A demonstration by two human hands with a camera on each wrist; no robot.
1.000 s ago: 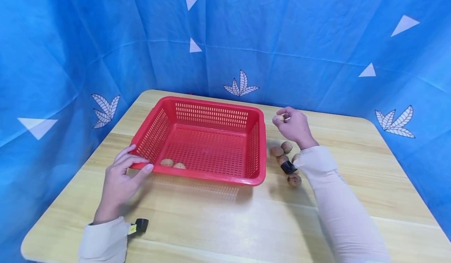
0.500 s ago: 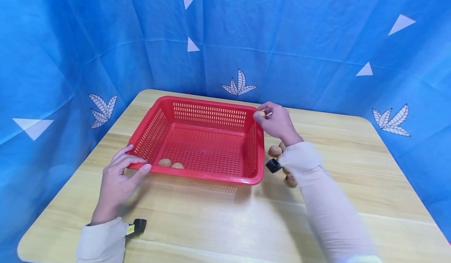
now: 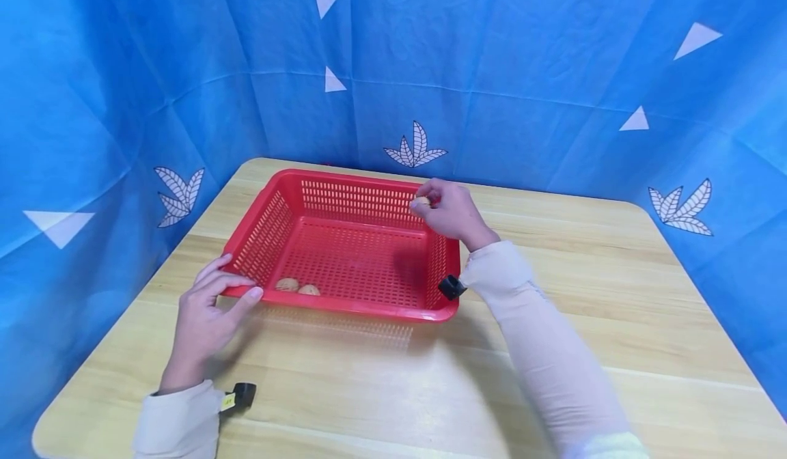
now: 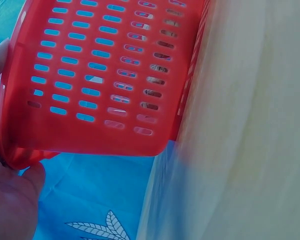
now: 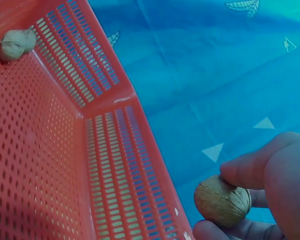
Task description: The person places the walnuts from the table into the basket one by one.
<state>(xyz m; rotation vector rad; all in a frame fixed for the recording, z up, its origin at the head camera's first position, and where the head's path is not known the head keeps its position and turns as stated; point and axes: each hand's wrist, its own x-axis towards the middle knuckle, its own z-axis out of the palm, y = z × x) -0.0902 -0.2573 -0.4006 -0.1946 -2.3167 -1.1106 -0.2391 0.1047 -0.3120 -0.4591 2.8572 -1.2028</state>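
Head: R hand [image 3: 451, 212] has moved left vs. a moment ago, from the R rim to over the inside of the red basket [image 3: 356, 308], by its far-R corner; pinched walnut [image 3: 423, 201] is now above it, so prob. positioned for release but not yet down w/ the 2 other walnuts [image 3: 287, 284]. L hand [image 3: 208, 319] hasn't shifted: grips near-L corner. Hands well apart. Basket's on pale wood table [image 3: 344, 391], toward its far-L corner; blue curtain [image 3: 529, 49] w/ white triangles past far edge.

L wrist: L hand at rim; slotted wall, bare wood.

R wrist: walnut btwn thumb & fingers, nothing under it but curtain from this angle.
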